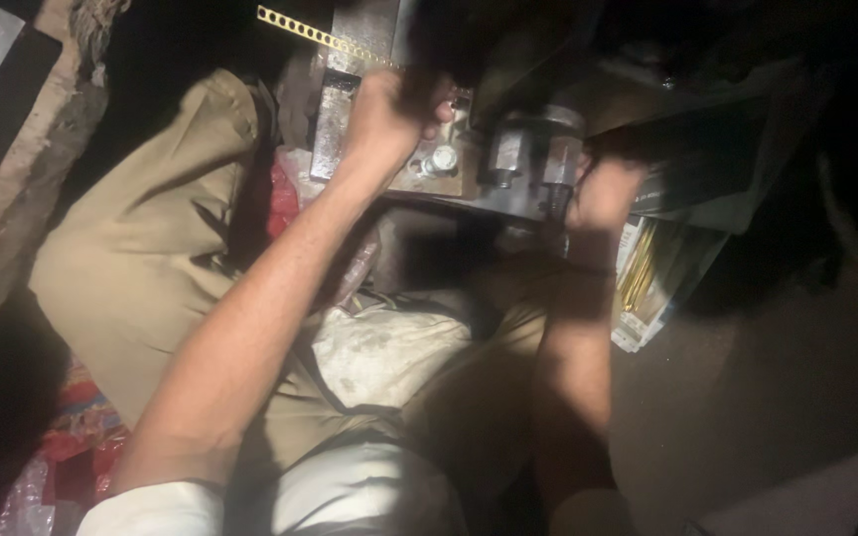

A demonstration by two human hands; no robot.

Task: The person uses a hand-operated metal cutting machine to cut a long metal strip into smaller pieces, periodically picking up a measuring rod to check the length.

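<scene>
A metal press [508,159], bolted together from thick grey blocks, sits at twelve o'clock in the view, just beyond the seated person's knees. It looks heavy and rigid, a thing not to be lifted but worked in place; its steel faces look hard and slick, so any grip belongs on edges or on parts that stick out.

A thin brass strip [315,32] punched with small holes runs in from eleven o'clock toward the press. It seems light, springy and easily kinked, with sharp edges; best held flat by its sides.

The left hand [389,114] is clenched over the top of the press beside a bolt [441,159]. The right hand [603,194], at one o'clock, is blurred against the side of the press; whether it grips anything I cannot tell.
</scene>
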